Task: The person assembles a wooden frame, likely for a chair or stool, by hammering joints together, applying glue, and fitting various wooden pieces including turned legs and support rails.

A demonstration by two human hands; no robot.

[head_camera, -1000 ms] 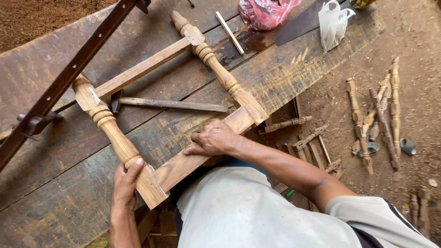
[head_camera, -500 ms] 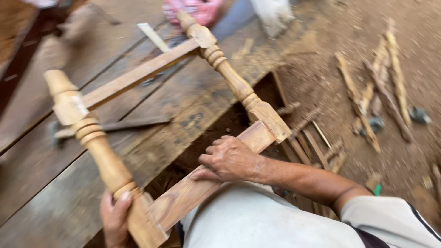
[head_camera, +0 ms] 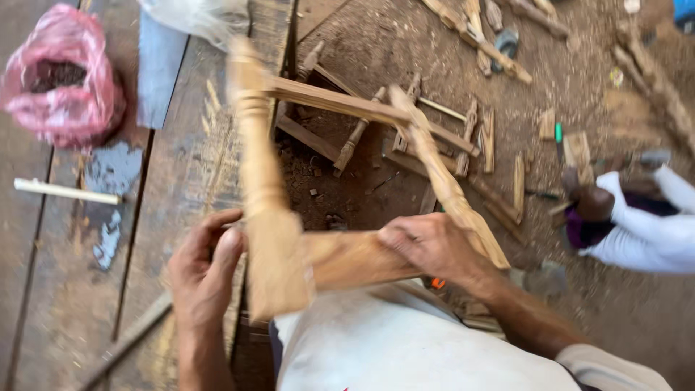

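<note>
Two hands hold one wooden frame [head_camera: 340, 239] as I watch from the head camera, and I read the scene from the left. A pink bag [head_camera: 61, 76] sits at the far left of the plank surface [head_camera: 43, 289], with a pale stick [head_camera: 69, 192] lying below it and a clear plastic bag [head_camera: 195, 18] near the top edge. My left hand [head_camera: 206, 275] comes next, its fingers wrapped around the square lower block of the near turned leg [head_camera: 264, 188], which runs up and away from that grip at the surface's edge. A flat cross rail [head_camera: 347, 257] spans rightward from that block to my right hand [head_camera: 427, 246], closed over the rail's far end where the second turned leg [head_camera: 441, 181] rises at a slant. The frame is lifted and hangs partly past the edge, over the dirt floor [head_camera: 405, 43]. Its upper rail [head_camera: 326, 101] links the two leg tops; motion blur softens all of it. Loose turned spindles [head_camera: 478, 40] litter the floor. At far right, another person's white sleeve [head_camera: 644, 224] shows.
</note>
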